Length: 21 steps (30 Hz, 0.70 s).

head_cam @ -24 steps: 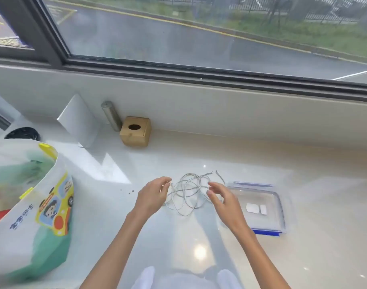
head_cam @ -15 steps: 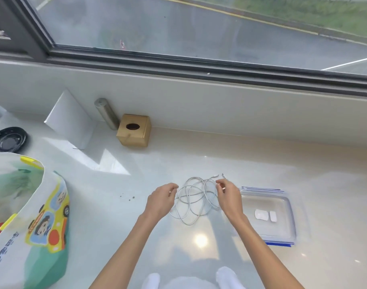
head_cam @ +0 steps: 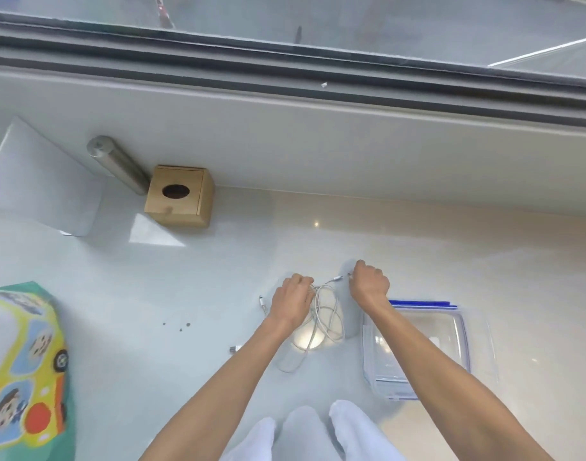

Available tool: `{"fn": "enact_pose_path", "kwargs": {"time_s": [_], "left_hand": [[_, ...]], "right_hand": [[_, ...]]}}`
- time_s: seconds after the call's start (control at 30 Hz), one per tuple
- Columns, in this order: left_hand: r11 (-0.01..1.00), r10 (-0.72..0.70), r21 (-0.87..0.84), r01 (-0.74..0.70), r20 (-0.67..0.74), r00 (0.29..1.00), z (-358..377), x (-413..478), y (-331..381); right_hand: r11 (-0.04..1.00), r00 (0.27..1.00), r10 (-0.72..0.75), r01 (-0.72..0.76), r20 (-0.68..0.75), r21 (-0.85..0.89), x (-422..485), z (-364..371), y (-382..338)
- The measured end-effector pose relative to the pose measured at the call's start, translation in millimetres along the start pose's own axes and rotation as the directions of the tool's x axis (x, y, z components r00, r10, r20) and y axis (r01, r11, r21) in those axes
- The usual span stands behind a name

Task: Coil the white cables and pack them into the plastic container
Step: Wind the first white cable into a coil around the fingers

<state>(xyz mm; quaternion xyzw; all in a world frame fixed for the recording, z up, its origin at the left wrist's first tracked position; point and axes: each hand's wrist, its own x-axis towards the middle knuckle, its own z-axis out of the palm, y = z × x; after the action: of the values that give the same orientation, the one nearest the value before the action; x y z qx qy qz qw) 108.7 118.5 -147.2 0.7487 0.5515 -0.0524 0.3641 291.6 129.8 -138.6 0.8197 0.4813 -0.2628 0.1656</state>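
A loose bundle of white cables [head_cam: 324, 319] lies on the pale counter between my two hands. My left hand [head_cam: 293, 299] grips the left side of the loops with curled fingers. My right hand [head_cam: 368, 281] pinches a cable end near its plug at the bundle's upper right. One plug end [head_cam: 261, 301] trails out to the left of my left hand, and a small connector [head_cam: 234, 349] lies lower left. The clear plastic container [head_cam: 464, 331] with blue trim sits to the right, partly hidden by my right forearm.
A wooden tissue box [head_cam: 180, 196] and a metal cylinder [head_cam: 118, 164] stand at the back wall under the window. A white sheet [head_cam: 42, 181] leans at back left. A colourful cartoon bag [head_cam: 22, 367] fills the left edge. Small dark crumbs [head_cam: 180, 326] dot the counter.
The camera tilted down and closer. My left hand closed round the loops and my right hand moved up to pinch a cable end. The bundle has drawn into narrower loops.
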Motion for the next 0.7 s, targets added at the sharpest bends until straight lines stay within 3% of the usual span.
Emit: {"fn": "enact_pose_path", "kwargs": {"time_s": [0.17,0.37,0.43,0.53,0.6,0.7], "left_hand": [[0.992,0.040,0.126,-0.026,-0.111,0.993,22,1,-15],[0.985,-0.011,0.166,0.043,-0.188,0.982,29,-9,-31],[0.986,-0.054,0.142,0.083,-0.200,0.978,27,-16,-34],[0.986,-0.104,0.109,0.129,-0.209,0.972,27,-27,-40],[0.985,-0.160,0.037,0.170,-0.189,0.969,23,-32,-43],[0.948,-0.252,-0.233,0.216,-0.133,0.959,5,-39,-38]], "right_hand": [[0.997,0.997,-0.030,0.025,0.074,0.080,9,9,-4],[0.899,0.970,-0.218,0.157,0.106,0.408,-2,23,-9],[0.753,0.975,-0.216,0.137,0.044,0.644,-9,22,-10],[0.376,0.977,-0.204,0.017,0.065,0.926,-23,10,-17],[0.194,0.964,-0.244,-0.062,0.109,0.979,-33,-1,-25],[-0.013,0.937,-0.316,-0.159,0.147,0.987,-48,-17,-35]]}}
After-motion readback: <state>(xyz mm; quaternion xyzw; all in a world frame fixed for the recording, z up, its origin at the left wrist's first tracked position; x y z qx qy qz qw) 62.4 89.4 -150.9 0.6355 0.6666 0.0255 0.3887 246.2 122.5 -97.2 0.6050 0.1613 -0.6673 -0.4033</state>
